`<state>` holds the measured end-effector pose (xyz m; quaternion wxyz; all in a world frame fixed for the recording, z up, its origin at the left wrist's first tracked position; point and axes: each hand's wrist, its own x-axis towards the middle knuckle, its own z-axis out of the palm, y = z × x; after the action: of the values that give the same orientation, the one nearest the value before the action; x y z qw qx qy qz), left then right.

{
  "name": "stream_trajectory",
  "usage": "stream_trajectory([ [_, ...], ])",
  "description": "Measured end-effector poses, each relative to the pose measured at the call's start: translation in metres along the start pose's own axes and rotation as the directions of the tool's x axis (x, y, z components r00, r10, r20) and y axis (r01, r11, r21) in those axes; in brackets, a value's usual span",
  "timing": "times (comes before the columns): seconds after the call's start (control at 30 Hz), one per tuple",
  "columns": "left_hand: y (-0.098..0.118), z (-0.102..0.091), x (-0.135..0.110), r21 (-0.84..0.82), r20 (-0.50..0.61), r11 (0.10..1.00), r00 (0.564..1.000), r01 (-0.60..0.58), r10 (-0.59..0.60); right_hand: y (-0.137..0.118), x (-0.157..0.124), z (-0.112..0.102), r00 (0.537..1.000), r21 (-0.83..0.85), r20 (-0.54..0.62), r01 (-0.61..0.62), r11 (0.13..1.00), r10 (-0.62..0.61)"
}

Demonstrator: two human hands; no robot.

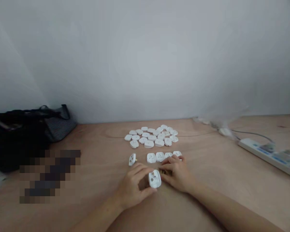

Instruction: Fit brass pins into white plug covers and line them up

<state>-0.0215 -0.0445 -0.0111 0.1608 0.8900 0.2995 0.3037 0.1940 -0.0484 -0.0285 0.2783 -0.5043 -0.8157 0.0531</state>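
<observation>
Plywood counter [215, 193] on live view: left fingers [141, 169] clenched around a white plastic plug [155, 178], right fingers [168, 166] curled against a short plug row [163, 157], grip uncertain; loose plug heap [151, 137] beyond the fingers, lone plug [132, 159] just ahead.

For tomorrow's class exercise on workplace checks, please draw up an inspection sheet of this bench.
Surface: light wooden tabletop.
Job's things: heap of white plastic plug casings; row of four casings nearer the person; lone casing to the row's left.
Clutter: black bag and striped pouch at left; a pixelated patch hides what lies beside them.
Hands: left hand holds a casing; right hand lies beside it, below the row.
Cables: grey cable near a white power strip.
Surroundings: plain pale wall.
</observation>
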Motion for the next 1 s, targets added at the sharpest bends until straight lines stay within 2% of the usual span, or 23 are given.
stream_trajectory([
  [0.23, -0.001, 0.001, 0.0, 0.005, -0.014, 1.0, 1.0, -0.006, 0.007, -0.004, -0.002, 0.003, 0.997, 0.122, -0.035, -0.067, 0.99, 0.071],
  [0.47, -0.001, 0.001, -0.001, 0.021, -0.015, 1.0, 1.0, 0.002, -0.001, -0.001, -0.002, -0.004, 0.992, 0.313, -0.102, -0.034, 0.949, 0.069],
  [0.7, -0.001, 0.001, 0.001, 0.017, -0.06, 1.0, 0.998, 0.025, -0.024, -0.006, -0.007, -0.012, 0.991, 0.372, -0.135, 0.05, 0.927, 0.0],
  [1.0, 0.0, 0.002, 0.0, -0.008, -0.039, 1.0, 0.999, 0.012, -0.013, -0.008, -0.008, -0.005, 0.975, 0.361, -0.188, 0.181, 0.915, -0.119],
])
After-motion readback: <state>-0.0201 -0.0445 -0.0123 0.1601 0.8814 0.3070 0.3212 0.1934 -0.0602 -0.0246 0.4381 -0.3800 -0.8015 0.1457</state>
